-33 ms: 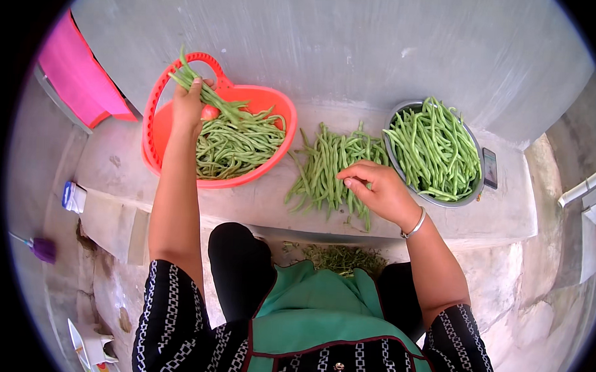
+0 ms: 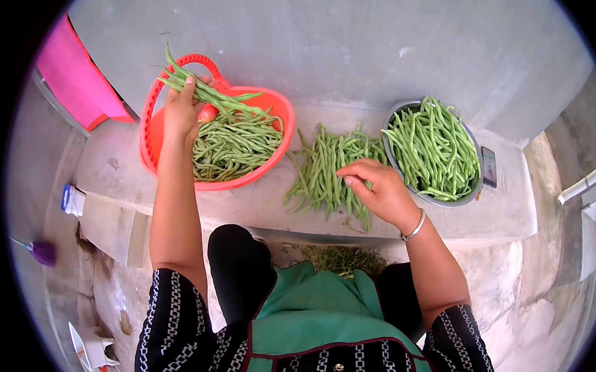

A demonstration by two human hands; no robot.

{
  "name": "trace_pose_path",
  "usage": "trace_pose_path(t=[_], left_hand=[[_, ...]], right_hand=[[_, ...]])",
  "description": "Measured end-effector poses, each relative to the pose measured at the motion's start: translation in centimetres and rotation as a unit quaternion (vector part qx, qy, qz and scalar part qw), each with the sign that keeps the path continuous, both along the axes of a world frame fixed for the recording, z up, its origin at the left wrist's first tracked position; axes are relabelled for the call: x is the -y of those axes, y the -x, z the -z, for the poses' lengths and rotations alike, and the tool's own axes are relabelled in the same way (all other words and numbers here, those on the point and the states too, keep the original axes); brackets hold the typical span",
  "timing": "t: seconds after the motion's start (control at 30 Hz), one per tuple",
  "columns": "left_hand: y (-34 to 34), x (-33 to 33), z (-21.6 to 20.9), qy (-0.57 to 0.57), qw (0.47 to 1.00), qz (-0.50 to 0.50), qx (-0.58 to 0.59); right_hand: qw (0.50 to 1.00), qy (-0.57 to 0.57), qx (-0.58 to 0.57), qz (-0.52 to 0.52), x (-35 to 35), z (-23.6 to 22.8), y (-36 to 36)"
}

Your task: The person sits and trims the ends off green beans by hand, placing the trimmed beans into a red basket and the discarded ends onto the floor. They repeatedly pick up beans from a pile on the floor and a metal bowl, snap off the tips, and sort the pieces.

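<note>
My left hand (image 2: pixel 182 110) is closed around a small bunch of green beans (image 2: pixel 232 105), above the red plastic basket (image 2: pixel 278 164). Inside that basket lie more green beans (image 2: pixel 237 144) and a round reddish thing (image 2: pixel 208 113), partly hidden by my hand and the bunch. Over the right side of a loose bean pile (image 2: pixel 325 164) on the ledge, my right hand (image 2: pixel 380 192) has thumb and forefinger pressed together. Whatever they may hold is too small or hidden to see. Right of the pile, a grey metal basin (image 2: pixel 450 203) is heaped with green beans (image 2: pixel 437 148).
The concrete ledge (image 2: pixel 494 216) runs along a grey wall (image 2: pixel 355 50). A phone (image 2: pixel 488 167) lies right of the basin. Bean trimmings (image 2: pixel 345 258) lie on the floor below the ledge. Pink cloth (image 2: pixel 79 73) hangs at far left, and a purple brush (image 2: pixel 43 252) stands below.
My left hand and its bunch of beans have shifted slightly left. My right hand looks nearly unmoved.
</note>
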State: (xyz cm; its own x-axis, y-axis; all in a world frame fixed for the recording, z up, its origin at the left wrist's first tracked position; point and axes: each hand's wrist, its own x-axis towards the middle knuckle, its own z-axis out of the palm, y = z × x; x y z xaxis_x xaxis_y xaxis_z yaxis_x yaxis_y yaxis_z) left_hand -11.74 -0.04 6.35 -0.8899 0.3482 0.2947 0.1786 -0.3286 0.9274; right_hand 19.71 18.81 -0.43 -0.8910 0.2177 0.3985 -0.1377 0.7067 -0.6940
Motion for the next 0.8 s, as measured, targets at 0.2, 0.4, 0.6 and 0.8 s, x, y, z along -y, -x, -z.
trace_pose_path(t=[0.2, 0.4, 0.6, 0.8], left_hand=[[-11.7, -3.5, 2.2, 0.047, 0.973, 0.209, 0.084], [-16.5, -7.1, 8.2, -0.050, 0.938, 0.291, 0.182], [-17.3, -7.2, 10.0, 0.042, 0.926, 0.345, 0.150], [-17.7, -6.1, 11.1, 0.205, 0.911, 0.357, 0.004]], right_hand=[[0.970, -0.130, -0.168, 0.116, 1.9, -2.0, 1.0], [0.989, 0.062, 0.129, 0.025, 2.0, 3.0, 1.2], [0.999, -0.035, 0.027, -0.005, 0.0, 2.7, -0.2], [0.899, -0.302, -0.221, 0.227, -2.4, -0.7, 0.1]])
